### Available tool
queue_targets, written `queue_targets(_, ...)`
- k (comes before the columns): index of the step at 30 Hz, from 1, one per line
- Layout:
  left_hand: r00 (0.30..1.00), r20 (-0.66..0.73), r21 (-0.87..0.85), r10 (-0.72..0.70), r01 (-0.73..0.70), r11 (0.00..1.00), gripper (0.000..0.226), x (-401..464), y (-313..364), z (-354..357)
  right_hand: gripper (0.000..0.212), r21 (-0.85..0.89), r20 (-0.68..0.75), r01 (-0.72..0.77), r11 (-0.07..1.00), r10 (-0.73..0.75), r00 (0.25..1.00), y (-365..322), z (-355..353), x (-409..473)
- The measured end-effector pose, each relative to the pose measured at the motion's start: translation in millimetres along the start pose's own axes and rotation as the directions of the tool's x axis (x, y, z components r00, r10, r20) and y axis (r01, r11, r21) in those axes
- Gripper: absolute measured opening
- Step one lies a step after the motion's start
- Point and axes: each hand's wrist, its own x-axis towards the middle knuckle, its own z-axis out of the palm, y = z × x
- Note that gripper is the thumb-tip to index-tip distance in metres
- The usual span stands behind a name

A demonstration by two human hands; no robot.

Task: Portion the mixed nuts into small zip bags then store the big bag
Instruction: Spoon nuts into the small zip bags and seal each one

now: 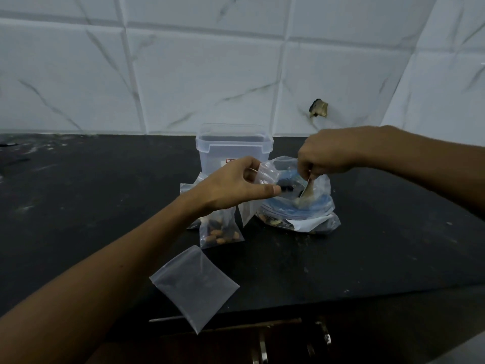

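Head view: scooping step. Left hand (236,186) pinches small zip bag (265,176) open; right hand (328,153) grips what looks like a spoon (305,195) inside big bag (299,206). Next: lift, tip into small bag.

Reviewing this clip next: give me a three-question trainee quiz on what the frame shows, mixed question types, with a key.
1. True or false: the empty small zip bag lies flat near the counter's front edge.
2. What does the right hand hold over the big bag? A) a spoon B) a lid C) scissors
3. Fill in: the left hand pinches a small ____ beside the big bag's mouth.

Key
1. True.
2. A: the spoon dips into the big bag.
3. Zip bag. A filled zip bag of nuts stands below, before the clear container.
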Motion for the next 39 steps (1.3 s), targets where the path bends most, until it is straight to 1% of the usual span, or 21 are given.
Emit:
queue_targets(2, 1.0, 0.002, 0.014, -0.009, 0.009, 1.0, 0.06, -1, 0, 1, 0.018, -0.098, -0.055, -0.004, 0.995, -0.001, 0.998, -2, 8, 3)
queue_targets(4, 1.0, 0.006, 0.017, -0.018, 0.018, 1.0, 0.064, -2, 0, 1, 0.02, -0.26, -0.172, -0.035, 0.965, -0.011, 0.985, -2, 19, 7)
queue_targets(5, 1.0, 0.008, 0.012, -0.02, 0.02, 1.0, 0.065, -3, 0, 1, 0.019, -0.311, -0.206, -0.06, 0.949, -0.005, 0.979, -2, 24, 8)
queue_targets(6, 1.0, 0.01, 0.008, -0.021, 0.021, 1.0, 0.066, -4, 0, 1, 0.017, -0.318, -0.222, -0.084, 0.944, 0.012, 0.975, -1, 29, 10)
queue_targets(9, 0.999, 0.014, -0.008, -0.029, 0.029, 1.0, 0.069, -8, 0, 3, 0.011, -0.17, -0.238, -0.196, 0.966, 0.153, 0.959, 1, 36, 11)
queue_targets(12, 1.0, 0.014, -0.026, -0.027, 0.027, 0.999, 0.067, -10, 1, 6, 0.009, -0.061, -0.24, -0.312, 0.948, 0.29, 0.926, 1, 38, 10)
queue_targets(15, 1.0, 0.01, -0.041, -0.023, 0.024, 0.999, 0.071, -12, 1, 11, 0.013, 0.046, -0.197, -0.359, 0.932, 0.361, 0.912, -11, 43, 10)
queue_targets(16, 1.0, 0.008, -0.045, -0.02, 0.021, 0.999, 0.07, -12, 1, 13, 0.011, 0.114, -0.184, -0.37, 0.922, 0.386, 0.904, -14, 46, 12)
queue_targets(18, 1.0, -0.001, -0.05, -0.02, 0.02, 0.999, 0.063, -13, 1, 15, 0.007, 0.274, -0.175, -0.387, 0.881, 0.441, 0.88, -15, 50, 16)
queue_targets(19, 1.0, -0.004, -0.054, -0.024, 0.024, 0.998, 0.058, -14, 1, 15, 0.009, 0.349, -0.162, -0.378, 0.857, 0.452, 0.877, -15, 50, 17)
queue_targets(21, 1.0, -0.008, -0.07, -0.029, 0.028, 0.997, 0.049, -13, 0, 16, 0.018, 0.47, -0.111, -0.331, 0.818, 0.427, 0.897, -14, 49, 16)
queue_targets(24, 1.0, -0.02, -0.09, -0.022, 0.02, 0.996, 0.04, -13, -2, 16, 0.015, 0.588, -0.035, -0.229, 0.776, 0.307, 0.951, -19, 40, 15)
queue_targets(26, 0.999, -0.027, -0.102, -0.017, 0.014, 0.995, 0.042, -12, -3, 18, 0.01, 0.657, 0.016, -0.183, 0.732, 0.229, 0.973, -21, 35, 17)
queue_targets(29, 0.999, -0.034, -0.108, -0.018, 0.014, 0.994, 0.053, -10, -3, 20, 0.018, 0.75, 0.132, -0.196, 0.632, 0.147, 0.98, -17, 34, 25)
queue_targets(31, 0.999, -0.041, -0.116, -0.027, 0.022, 0.993, 0.05, -8, -4, 22, 0.015, 0.789, 0.184, -0.228, 0.571, 0.135, 0.974, -15, 34, 30)
queue_targets(34, 0.998, -0.061, -0.137, -0.034, 0.025, 0.99, 0.038, -6, -3, 23, 0.012, 0.842, 0.185, -0.244, 0.48, 0.168, 0.968, -16, 39, 37)
queue_targets(36, 0.996, -0.078, -0.14, -0.04, 0.029, 0.99, 0.04, -5, -6, 25, 0.014, 0.86, 0.181, -0.247, 0.446, 0.186, 0.966, -18, 42, 39)
queue_targets(39, 0.995, -0.076, -0.115, -0.063, 0.054, 0.992, 0.054, -4, -8, 27, 0.027, 0.879, 0.203, -0.264, 0.397, 0.189, 0.961, -22, 46, 40)
